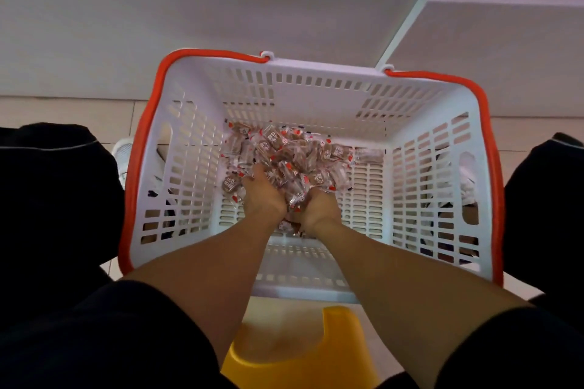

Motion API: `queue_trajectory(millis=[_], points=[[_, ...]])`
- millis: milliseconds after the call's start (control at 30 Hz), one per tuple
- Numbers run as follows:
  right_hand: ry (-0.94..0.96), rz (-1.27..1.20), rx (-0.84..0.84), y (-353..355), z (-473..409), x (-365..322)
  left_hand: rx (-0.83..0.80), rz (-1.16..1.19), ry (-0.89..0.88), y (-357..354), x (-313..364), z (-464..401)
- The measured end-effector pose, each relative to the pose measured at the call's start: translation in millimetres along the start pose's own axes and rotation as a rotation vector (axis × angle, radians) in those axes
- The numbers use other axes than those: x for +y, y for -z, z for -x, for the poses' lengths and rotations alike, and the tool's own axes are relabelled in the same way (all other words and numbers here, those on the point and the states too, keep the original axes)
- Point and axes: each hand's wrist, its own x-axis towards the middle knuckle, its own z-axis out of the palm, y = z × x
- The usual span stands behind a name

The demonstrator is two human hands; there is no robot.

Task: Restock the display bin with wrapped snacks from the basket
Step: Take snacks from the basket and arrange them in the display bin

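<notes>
1. The fingertips of the left hand (pixel 264 196) and right hand (pixel 317 210) are buried among the snacks (pixel 284 151).
2. Print on the wrappers is too small to read.
3. The yellow stool (pixel 316 354) is cut off by the bottom edge and partly covered by the forearms.
4. A shoe (pixel 121 155) is half hidden behind the basket (pixel 316 73).
</notes>
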Motion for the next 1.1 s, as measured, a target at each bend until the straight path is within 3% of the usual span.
queue_trajectory(millis=[100, 333, 533, 767, 867, 1100], points=[[0.034, 0.193, 0.002, 0.3, 1.2, 2.2, -0.048, -0.080, 0.038, 0.9, -0.6, 1.1], [0.077, 0.127, -0.163, 4.0, -3.3, 4.1, -0.025, -0.117, 0.046, 6.1, -9.8, -12.4], [0.039, -0.094, -0.347, -6.4, -2.7, 3.2, -0.072, 0.295, 0.033, 1.6, -11.5, -17.0], [-0.025, -0.013, -0.313, 22.2, -1.5, -2.3, -0.012, 0.367, 0.090, 0.9, -11.1, -22.0], [0.013, 0.076, -0.244, 37.5, -2.1, 2.6, -0.020, 0.595, 0.258, 8.9, -12.2, -26.3], [-0.006, -0.328, -0.204, 56.6, -5.6, 9.8, -0.195, 0.778, 0.439, 20.4, -12.3, -19.8]])
